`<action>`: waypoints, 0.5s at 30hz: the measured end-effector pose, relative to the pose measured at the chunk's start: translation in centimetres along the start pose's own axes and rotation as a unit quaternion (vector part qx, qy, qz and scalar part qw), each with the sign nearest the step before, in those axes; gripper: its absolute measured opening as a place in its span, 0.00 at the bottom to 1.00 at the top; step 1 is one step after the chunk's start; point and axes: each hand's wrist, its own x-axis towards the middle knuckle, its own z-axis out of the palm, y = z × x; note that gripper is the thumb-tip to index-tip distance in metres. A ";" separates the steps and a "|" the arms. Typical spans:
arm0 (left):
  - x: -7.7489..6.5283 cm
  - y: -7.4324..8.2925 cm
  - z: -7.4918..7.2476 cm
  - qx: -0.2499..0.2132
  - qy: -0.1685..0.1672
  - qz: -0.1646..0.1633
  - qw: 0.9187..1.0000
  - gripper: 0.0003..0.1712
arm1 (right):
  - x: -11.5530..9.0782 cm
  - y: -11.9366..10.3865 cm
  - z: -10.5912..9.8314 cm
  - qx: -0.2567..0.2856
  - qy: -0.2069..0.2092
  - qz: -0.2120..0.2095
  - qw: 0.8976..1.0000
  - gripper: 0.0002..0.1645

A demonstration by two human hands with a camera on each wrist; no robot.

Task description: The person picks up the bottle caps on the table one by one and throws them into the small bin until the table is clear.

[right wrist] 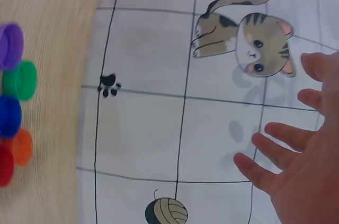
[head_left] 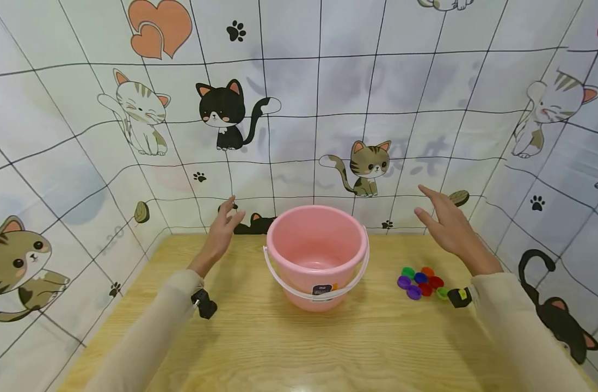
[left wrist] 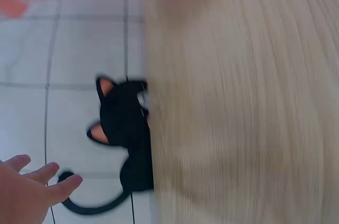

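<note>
At the front of the bucket (head_left: 318,261) hangs its handle (head_left: 316,298); it stands upright on the table (head_left: 323,348). Right of it lie caps (head_left: 420,278). Flanking it, the left hand (head_left: 222,231) and right hand (head_left: 448,226) hover, fingers extended. Behind it rises the wall (head_left: 299,136).

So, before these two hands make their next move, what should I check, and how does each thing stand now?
1. Left hand free: ok; it holds nothing.
2. Right hand free: ok; it holds nothing, its fingers spread.
3. Pink bucket upright on the table: ok.
4. White handle out of the bucket's mouth: ok; it hangs down across the front.
5. Bucket empty: cannot tell for sure; nothing shows inside, but the near wall hides part of the bottom.
6. Coloured caps spread apart: not ok; they lie bunched on the table, right of the bucket.
</note>
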 end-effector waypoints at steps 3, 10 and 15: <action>-0.5 1.6 1.9 -0.095 -0.020 -0.002 0.995 0.40 | -1.5 -0.7 0.7 0.012 0.019 -0.013 1.000 0.42; -1.3 3.9 5.2 -0.211 -0.060 -0.014 0.976 0.38 | -4.3 -1.2 3.7 0.052 0.062 -0.049 0.996 0.39; -1.4 4.1 6.8 -0.231 -0.090 -0.015 0.969 0.38 | -5.4 -0.8 4.8 0.074 0.082 -0.052 0.993 0.37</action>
